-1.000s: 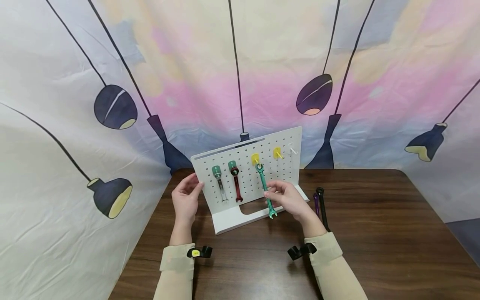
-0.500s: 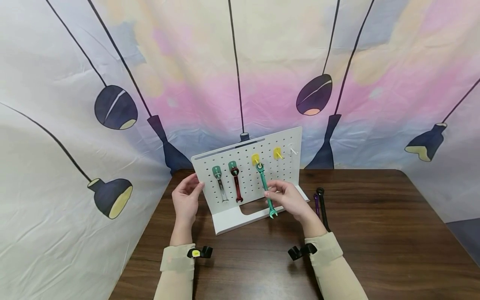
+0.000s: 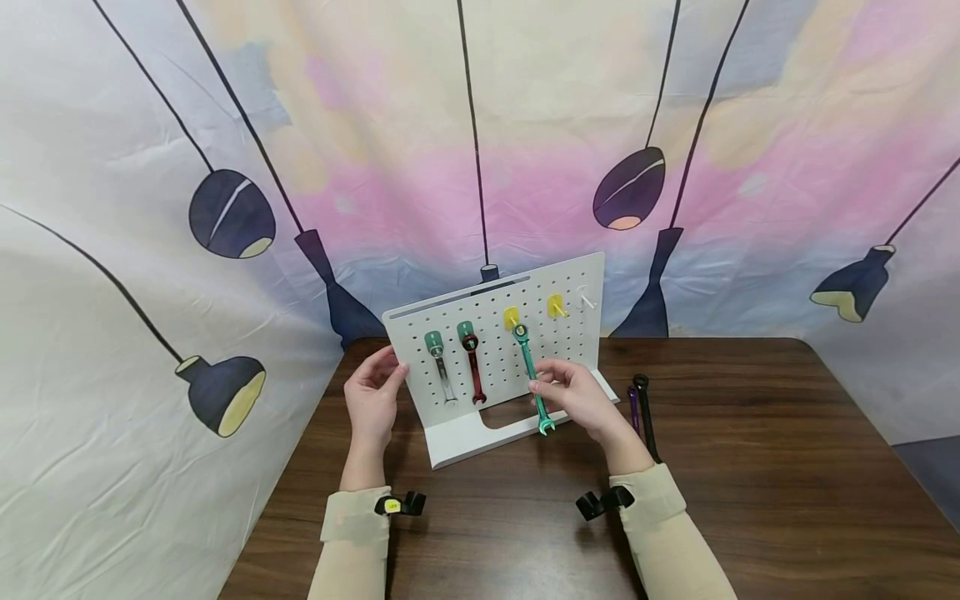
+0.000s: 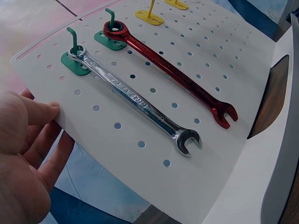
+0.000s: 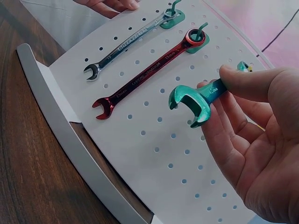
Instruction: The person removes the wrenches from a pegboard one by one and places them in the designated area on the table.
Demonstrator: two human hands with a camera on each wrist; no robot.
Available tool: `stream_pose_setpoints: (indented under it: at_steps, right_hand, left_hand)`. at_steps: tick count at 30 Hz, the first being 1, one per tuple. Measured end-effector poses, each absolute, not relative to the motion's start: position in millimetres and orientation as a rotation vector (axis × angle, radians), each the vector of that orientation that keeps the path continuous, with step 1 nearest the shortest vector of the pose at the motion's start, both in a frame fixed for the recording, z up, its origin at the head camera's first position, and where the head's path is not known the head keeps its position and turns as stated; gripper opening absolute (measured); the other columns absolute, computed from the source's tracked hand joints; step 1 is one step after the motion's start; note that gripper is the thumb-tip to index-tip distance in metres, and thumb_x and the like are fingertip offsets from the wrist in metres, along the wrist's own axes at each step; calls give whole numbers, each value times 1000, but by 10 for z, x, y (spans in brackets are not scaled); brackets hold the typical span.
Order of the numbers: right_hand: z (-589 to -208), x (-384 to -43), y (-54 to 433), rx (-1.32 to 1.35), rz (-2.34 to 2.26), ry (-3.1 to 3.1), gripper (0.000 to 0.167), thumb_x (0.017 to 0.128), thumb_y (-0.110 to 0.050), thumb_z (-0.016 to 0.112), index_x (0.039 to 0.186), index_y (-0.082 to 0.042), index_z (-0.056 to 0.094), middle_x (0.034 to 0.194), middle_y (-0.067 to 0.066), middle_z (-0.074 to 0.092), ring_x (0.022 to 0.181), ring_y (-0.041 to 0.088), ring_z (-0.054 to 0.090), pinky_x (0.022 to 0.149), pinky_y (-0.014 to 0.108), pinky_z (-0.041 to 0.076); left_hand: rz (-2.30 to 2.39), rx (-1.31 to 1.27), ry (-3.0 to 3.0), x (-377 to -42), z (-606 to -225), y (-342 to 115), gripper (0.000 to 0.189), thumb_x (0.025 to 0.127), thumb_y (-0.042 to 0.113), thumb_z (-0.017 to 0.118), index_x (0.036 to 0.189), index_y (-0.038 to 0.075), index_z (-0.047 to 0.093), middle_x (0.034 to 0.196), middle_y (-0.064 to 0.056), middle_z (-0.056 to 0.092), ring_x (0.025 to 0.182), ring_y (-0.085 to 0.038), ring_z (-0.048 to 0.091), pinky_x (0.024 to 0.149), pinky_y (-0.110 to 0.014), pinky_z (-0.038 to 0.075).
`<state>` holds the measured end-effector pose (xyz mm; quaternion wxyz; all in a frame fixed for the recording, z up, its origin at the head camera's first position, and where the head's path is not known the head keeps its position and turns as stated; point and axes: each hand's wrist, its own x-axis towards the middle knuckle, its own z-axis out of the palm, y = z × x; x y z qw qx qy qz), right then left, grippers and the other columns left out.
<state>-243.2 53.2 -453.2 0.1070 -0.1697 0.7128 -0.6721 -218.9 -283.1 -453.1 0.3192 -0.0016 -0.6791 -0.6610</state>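
A white pegboard [image 3: 491, 375] stands tilted on the table. My left hand [image 3: 372, 396] pinches its left edge, thumb on the front and fingers behind, as the left wrist view shows. My right hand [image 3: 577, 396] holds a green combination wrench [image 3: 528, 362] between thumb and fingers, open end down. Its ring end is at the left yellow hook [image 3: 511, 317]; whether the hook passes through the ring cannot be told. A silver wrench [image 4: 135, 100] and a red wrench [image 4: 175, 77] hang by their rings on green hooks [image 4: 77, 65] to the left.
Another yellow hook [image 3: 556, 305] and a clear hook [image 3: 587, 300] sit on the board's right part. Beside my right forearm, a purple wrench [image 3: 633, 410] and a black wrench [image 3: 645, 417] lie on the brown table [image 3: 772, 450]. A printed cloth [image 3: 420, 167] hangs behind.
The green wrench has shifted very slightly upward in my right hand, near the yellow hook. My left hand and the pegboard stay where they were.
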Motion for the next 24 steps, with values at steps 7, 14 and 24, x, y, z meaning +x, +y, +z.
stream_pose_setpoints:
  at_steps: [7, 14, 24]
  right_hand:
    - [-4536, -2432, 525, -502, -1993, 2100, 39, 102, -9, 72, 136, 9, 63, 106, 22, 71, 88, 31, 76, 77, 38, 63]
    - [-4535, -2424, 514, -479, -1997, 2123, 39, 101, -9, 74, 134, 8, 65, 99, 7, 69, 85, 19, 72, 77, 36, 62]
    - [-4536, -2427, 514, -492, -2000, 2118, 37, 101, -8, 73, 133, 9, 64, 98, 7, 69, 84, 19, 72, 76, 35, 62]
  left_hand:
    - [-1728, -13, -1792, -2196, -4534, -2832, 32, 93, -6, 80, 125, -2, 76, 101, 2, 75, 90, -13, 67, 74, -19, 54]
    - [-1719, -20, -1803, -2200, -4552, -2844, 33, 93, -6, 79, 126, 0, 76, 102, 3, 74, 92, -15, 68, 73, -20, 54]
    - [-1713, -22, -1805, -2196, -4547, -2848, 34, 93, -7, 80, 125, 0, 77, 100, 4, 74, 91, -14, 68, 71, -20, 52]
